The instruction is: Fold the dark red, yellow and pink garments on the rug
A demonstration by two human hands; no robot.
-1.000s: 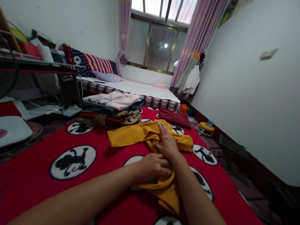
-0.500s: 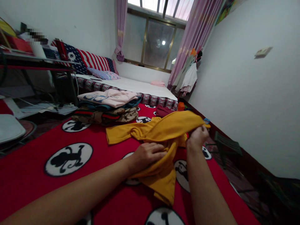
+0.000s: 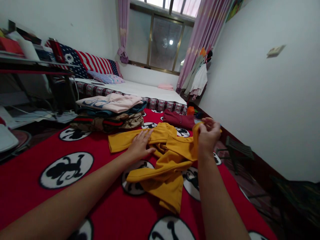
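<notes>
A mustard-yellow long-sleeved top (image 3: 172, 166) lies crumpled on a red blanket (image 3: 107, 203) printed with black-and-white monkey circles. One sleeve stretches out to the left. Resting on the top near that sleeve is my left hand (image 3: 140, 145), its fingers spread flat. My right hand (image 3: 209, 135) is raised at the right side, closed on a part of the yellow top that it lifts off the blanket. Behind the top lies a folded maroon garment (image 3: 178, 119). To the back left stands a stack of folded clothes, with a pink sweatshirt (image 3: 110, 102) uppermost and camouflage-patterned cloth (image 3: 127, 123) beneath.
A bed with a white sheet (image 3: 140, 89) runs along the window wall. On the left is a desk (image 3: 37, 71) with a red flask (image 3: 57, 50). A folding stool (image 3: 238, 150) stands on the floor at right, and clothes (image 3: 199, 80) hang beside the curtain.
My left hand has moved left and forward, from the middle of the top to near its left sleeve. The raised yellow cloth has come down, uncovering more of the maroon garment.
</notes>
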